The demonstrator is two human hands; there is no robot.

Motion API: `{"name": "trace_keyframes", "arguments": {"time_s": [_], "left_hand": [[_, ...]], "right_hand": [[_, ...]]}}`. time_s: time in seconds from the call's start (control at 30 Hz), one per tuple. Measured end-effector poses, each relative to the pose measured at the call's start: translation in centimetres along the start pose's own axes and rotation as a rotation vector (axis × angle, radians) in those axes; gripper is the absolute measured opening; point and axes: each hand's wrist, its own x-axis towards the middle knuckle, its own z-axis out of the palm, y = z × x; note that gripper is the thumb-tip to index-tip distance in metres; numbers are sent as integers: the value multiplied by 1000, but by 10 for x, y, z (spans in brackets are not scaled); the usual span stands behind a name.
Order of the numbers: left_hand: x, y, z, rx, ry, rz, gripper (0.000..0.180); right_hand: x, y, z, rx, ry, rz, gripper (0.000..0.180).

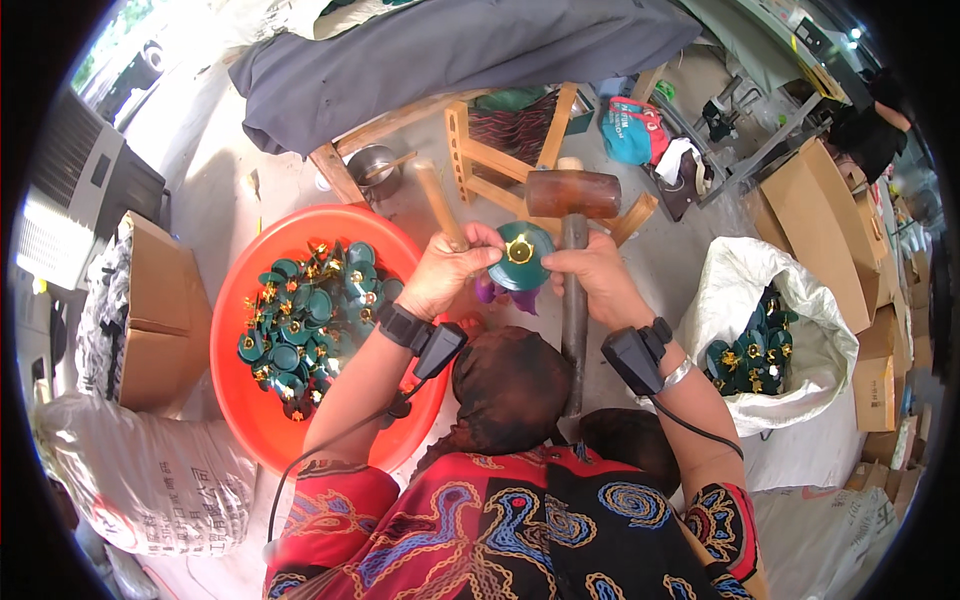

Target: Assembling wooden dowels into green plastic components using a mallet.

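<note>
Both my hands hold a round green disc [522, 275] with a gold crown-shaped ring at its middle. The thumb and fingers of my left hand [447, 268] are closed at its left edge. A pale wooden stick [437, 200] rises from that hand, its lower end hidden there. My right hand [597, 280] pinches the disc's right edge. A mallet with a brown head [573, 194] is just beyond it. A dark grey rod [573, 340] runs from the mallet head past my right thumb; whether my fingers grip it I cannot tell. Something purple [510, 296] shows below the disc.
An orange-red basin [232, 385] of green pieces with gold parts stands left. A white woven sack [830, 345] on the right holds similar pieces. Beyond my hands are a wooden frame [495, 160] and a metal pot [375, 172]. Cardboard boxes [165, 320] stand at both sides.
</note>
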Motion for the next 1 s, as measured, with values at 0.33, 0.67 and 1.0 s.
{"name": "trace_keyframes", "arguments": {"time_s": [0.33,0.67,1.0], "left_hand": [[37,4,25,240,276,423,41],[62,-23,23,512,184,377,40],[66,-27,30,736,267,449,35]], "right_hand": [[31,21,-13,-24,46,100,13],[37,26,-15,28,104,154,13],[41,27,-15,15,111,150,15]]}}
